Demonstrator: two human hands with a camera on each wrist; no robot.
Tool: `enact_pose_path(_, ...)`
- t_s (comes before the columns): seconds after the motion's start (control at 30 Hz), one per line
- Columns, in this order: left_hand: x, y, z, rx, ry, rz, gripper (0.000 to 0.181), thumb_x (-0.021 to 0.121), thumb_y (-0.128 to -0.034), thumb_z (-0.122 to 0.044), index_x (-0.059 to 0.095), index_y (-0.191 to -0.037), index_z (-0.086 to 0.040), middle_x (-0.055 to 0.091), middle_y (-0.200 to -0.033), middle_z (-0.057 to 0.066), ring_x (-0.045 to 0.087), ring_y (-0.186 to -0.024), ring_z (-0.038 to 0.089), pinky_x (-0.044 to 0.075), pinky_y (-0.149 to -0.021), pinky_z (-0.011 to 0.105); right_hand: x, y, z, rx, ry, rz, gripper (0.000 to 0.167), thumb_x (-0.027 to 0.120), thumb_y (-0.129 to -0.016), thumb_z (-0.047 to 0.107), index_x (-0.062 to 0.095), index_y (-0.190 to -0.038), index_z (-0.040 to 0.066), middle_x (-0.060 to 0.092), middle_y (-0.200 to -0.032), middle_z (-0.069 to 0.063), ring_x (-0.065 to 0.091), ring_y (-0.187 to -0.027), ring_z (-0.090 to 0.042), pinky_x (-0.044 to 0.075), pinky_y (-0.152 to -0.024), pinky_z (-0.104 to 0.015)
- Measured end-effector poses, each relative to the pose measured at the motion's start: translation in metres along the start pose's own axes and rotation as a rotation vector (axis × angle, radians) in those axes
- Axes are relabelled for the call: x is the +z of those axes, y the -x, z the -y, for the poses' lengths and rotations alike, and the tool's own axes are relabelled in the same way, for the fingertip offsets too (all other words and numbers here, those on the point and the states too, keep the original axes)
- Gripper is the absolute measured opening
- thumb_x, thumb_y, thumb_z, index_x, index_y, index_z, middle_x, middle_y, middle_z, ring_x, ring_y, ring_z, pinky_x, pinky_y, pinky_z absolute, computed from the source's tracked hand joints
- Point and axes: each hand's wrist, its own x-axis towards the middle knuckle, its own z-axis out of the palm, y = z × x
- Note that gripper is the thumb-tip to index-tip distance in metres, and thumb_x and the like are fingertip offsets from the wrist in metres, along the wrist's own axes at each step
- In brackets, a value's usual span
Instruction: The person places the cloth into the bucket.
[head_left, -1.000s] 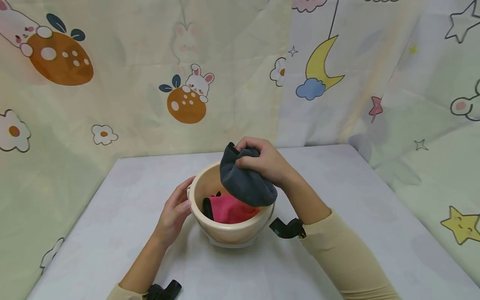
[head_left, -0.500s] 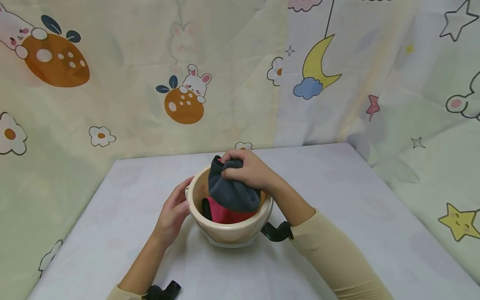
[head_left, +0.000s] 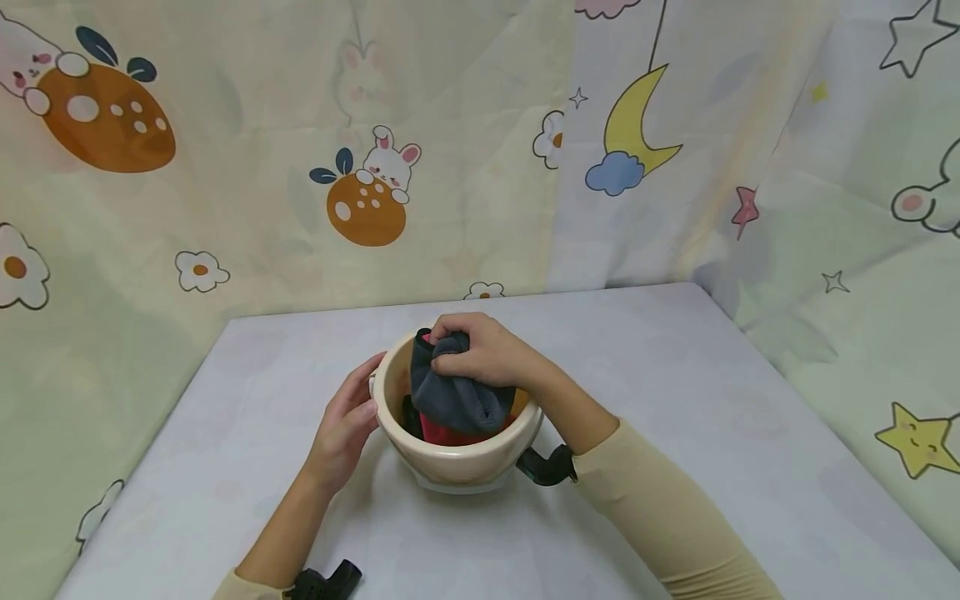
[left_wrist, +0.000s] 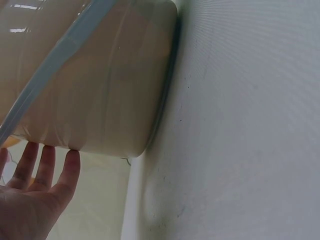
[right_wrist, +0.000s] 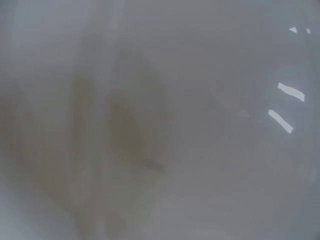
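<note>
A cream-coloured round tub [head_left: 459, 463] stands on the white table. My left hand [head_left: 347, 425] rests against its left side, the fingertips touching the outer wall; the left wrist view shows these fingers [left_wrist: 44, 167] fairly straight. My right hand [head_left: 480, 354] grips a dark grey cloth [head_left: 457, 398] with a dark edge and a bit of pink showing, low inside the tub's mouth. Beneath it lies a pink cloth [head_left: 442, 434] with a black edge, partly covered. Something orange [head_left: 519, 403] shows at the tub's right inside. A blurred pale glossy surface fills the right wrist view.
A pale strap-like handle [left_wrist: 60, 52] crosses the tub's outside in the left wrist view. The white table [head_left: 675, 375] ends at a patterned curtain [head_left: 480, 167] behind, and another curtain side hangs at the right.
My right hand has moved left and down with the grey cloth, from above the tub's right rim into its mouth, covering more of the pink cloth. My left hand stays at the tub's side.
</note>
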Motion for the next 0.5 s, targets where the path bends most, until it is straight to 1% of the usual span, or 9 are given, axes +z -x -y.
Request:
enact_pose_path(0.17, -0.0008, 0.0005, 0.0008, 0.017, 0.014, 0.007, 0.061, 0.040, -0.0996, -0.016, 0.035, -0.160, -0.009, 0.046, -0.156, -0.001, 0.051, -0.136, 0.013, 0.050, -0.102, 0.026, 0.0028, -0.0009, 0.0004, 0.038, 0.102, 0.056, 0.020, 0.071, -0.088, 0.024, 0.070, -0.106, 0.015, 0.067, -0.111, -0.001, 0.056, -0.105, -0.019, 0.047, -0.090, -0.033)
enact_pose_path(0.27, -0.0010, 0.0005, 0.0012, 0.030, 0.022, 0.014, 0.060, 0.040, -0.0995, -0.015, 0.035, -0.159, -0.009, 0.047, -0.155, -0.002, 0.052, -0.135, 0.013, 0.050, -0.102, 0.027, 0.0040, -0.0018, 0.0001, 0.021, 0.188, 0.091, 0.022, 0.074, -0.088, 0.026, 0.071, -0.107, 0.015, 0.068, -0.110, 0.000, 0.057, -0.105, -0.018, 0.048, -0.095, -0.033)
enact_pose_path(0.4, -0.0012, 0.0002, 0.0004, 0.041, 0.023, 0.022, 0.061, 0.040, -0.0995, -0.015, 0.035, -0.159, -0.009, 0.048, -0.155, -0.003, 0.052, -0.135, 0.011, 0.050, -0.102, 0.026, 0.0046, -0.0037, -0.0004, -0.023, 0.305, 0.137, 0.024, 0.079, -0.087, 0.027, 0.073, -0.107, 0.015, 0.070, -0.106, 0.002, 0.059, -0.101, -0.016, 0.049, -0.098, -0.034)
enact_pose_path(0.5, -0.0010, -0.0001, 0.0004, 0.046, 0.022, 0.026, 0.061, 0.040, -0.0991, -0.013, 0.034, -0.160, -0.008, 0.048, -0.154, -0.003, 0.052, -0.135, 0.011, 0.050, -0.102, 0.025, 0.0055, -0.0047, -0.0013, -0.022, 0.359, 0.179, 0.026, 0.079, -0.088, 0.027, 0.073, -0.109, 0.015, 0.071, -0.108, 0.003, 0.060, -0.101, -0.015, 0.049, -0.100, -0.033)
